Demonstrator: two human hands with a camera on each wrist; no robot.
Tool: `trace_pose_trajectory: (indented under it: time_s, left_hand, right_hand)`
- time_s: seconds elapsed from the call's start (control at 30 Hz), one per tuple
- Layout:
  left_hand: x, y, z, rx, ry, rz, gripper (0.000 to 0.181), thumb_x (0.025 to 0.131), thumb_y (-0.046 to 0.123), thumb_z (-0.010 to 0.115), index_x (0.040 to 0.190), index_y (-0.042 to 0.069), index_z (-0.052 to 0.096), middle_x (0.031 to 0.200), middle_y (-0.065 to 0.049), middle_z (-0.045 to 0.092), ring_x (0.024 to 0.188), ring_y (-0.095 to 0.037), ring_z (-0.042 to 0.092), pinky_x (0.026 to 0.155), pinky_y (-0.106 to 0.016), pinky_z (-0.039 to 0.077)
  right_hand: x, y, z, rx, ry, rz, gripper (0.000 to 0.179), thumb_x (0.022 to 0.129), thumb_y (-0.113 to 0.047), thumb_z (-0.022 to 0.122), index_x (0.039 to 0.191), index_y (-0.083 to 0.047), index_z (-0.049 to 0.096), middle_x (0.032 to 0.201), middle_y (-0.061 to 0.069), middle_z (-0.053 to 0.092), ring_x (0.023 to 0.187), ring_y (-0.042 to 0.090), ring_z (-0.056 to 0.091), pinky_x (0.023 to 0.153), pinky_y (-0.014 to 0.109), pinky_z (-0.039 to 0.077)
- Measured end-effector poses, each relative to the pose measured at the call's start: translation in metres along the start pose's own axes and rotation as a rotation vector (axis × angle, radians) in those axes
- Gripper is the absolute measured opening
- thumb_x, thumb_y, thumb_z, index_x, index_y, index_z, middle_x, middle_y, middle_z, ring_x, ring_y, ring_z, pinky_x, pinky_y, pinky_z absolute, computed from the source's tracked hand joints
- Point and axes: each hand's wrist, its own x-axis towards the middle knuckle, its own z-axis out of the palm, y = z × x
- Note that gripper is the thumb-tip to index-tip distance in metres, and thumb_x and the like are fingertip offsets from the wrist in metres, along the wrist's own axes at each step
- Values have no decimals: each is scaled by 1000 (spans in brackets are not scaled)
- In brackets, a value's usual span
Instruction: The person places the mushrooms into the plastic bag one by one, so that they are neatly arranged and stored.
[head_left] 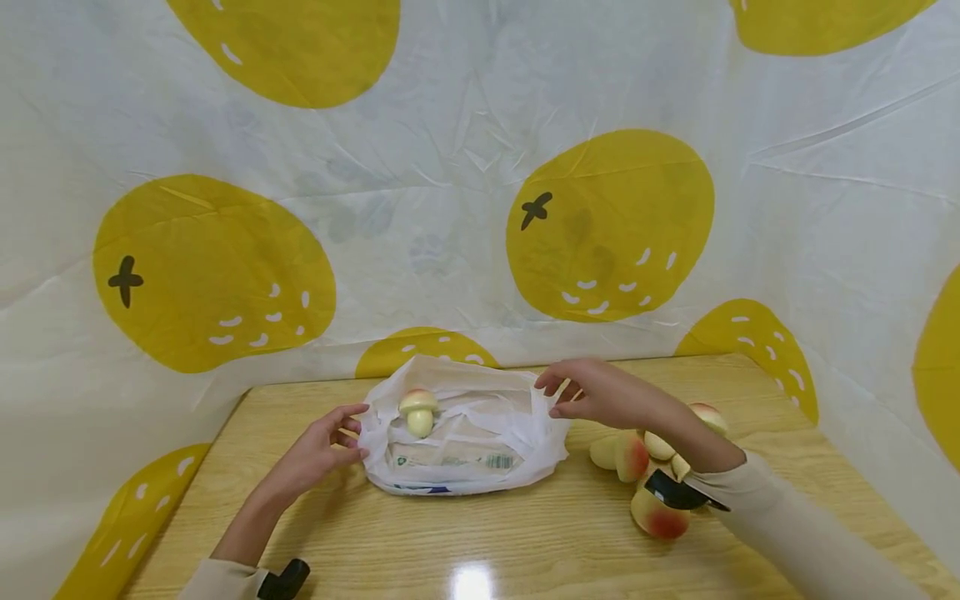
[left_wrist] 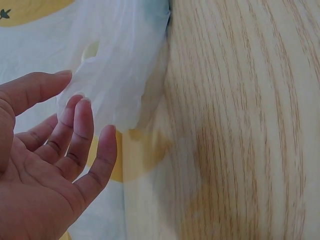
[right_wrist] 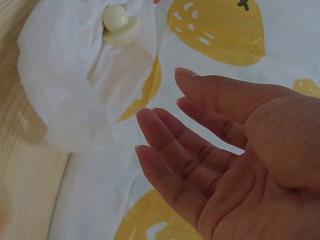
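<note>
A white plastic bag (head_left: 553, 442) lies on the wooden table with its mouth spread wide. Inside it, toward the left, rests a toy mushroom (head_left: 418, 412) with a reddish cap and a pale stem. My left hand (head_left: 318, 450) is at the bag's left edge, its fingers loosely bent; in the left wrist view the thumb and fingertips (left_wrist: 84, 117) are apart, close to the plastic. At the bag's right edge is my right hand (head_left: 600, 393), its fingers relaxed. The right wrist view shows nothing between its thumb and fingers (right_wrist: 170, 140).
Several more toy mushrooms (head_left: 660, 512) lie in a pile on the table right of the bag, partly hidden by my right forearm. A white cloth with yellow fruit prints (head_left: 420, 250) hangs behind the table (head_left: 420, 542) and along its sides.
</note>
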Motion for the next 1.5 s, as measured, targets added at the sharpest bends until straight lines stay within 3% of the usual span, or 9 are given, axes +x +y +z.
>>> trace_pose_trajectory:
  time_s: [0.53, 0.83, 1.03, 1.2, 1.5]
  left_hand:
    - [0, -2, 1, -3, 5, 13, 68, 90, 9, 76, 149, 1, 44, 116, -16, 50, 98, -26, 56, 75, -25, 50]
    - [0, -1, 1, -7, 6, 8, 67, 90, 7, 75, 149, 1, 44, 115, -16, 48, 97, -26, 55, 75, -25, 50]
    - [0, -3, 1, -5, 9, -6, 67, 89, 7, 76, 148, 3, 45, 115, -16, 48, 97, -27, 55, 74, -25, 50]
    - [0, -2, 0, -10, 8, 3, 67, 90, 8, 76, 149, 1, 44, 116, -16, 49, 97, -26, 55, 73, -25, 50]
    - [0, -3, -1, -6, 1, 18, 68, 90, 8, 75, 149, 0, 43, 116, -16, 48, 97, -25, 55, 74, -24, 50]
  right_hand:
    - [-47, 24, -7, -39, -16, 67, 38, 91, -18, 76, 124, -3, 65, 110, 5, 68, 97, 25, 71, 82, 37, 58]
    - [-68, 35, -4, -90, 3, 161, 39, 89, -22, 79, 122, -5, 67, 111, 3, 69, 96, 24, 70, 81, 38, 57]
    - [-78, 42, -1, -92, 15, 192, 39, 87, -22, 81, 119, -5, 68, 115, 5, 70, 96, 24, 70, 78, 34, 57]
    - [-84, 47, 5, -150, 23, 224, 40, 84, -23, 83, 118, -6, 68, 109, 3, 70, 92, 19, 69, 77, 33, 56]
    - [-80, 48, 15, -269, 59, 262, 43, 79, -23, 87, 114, -5, 70, 99, -1, 69, 87, 16, 64, 73, 33, 53]
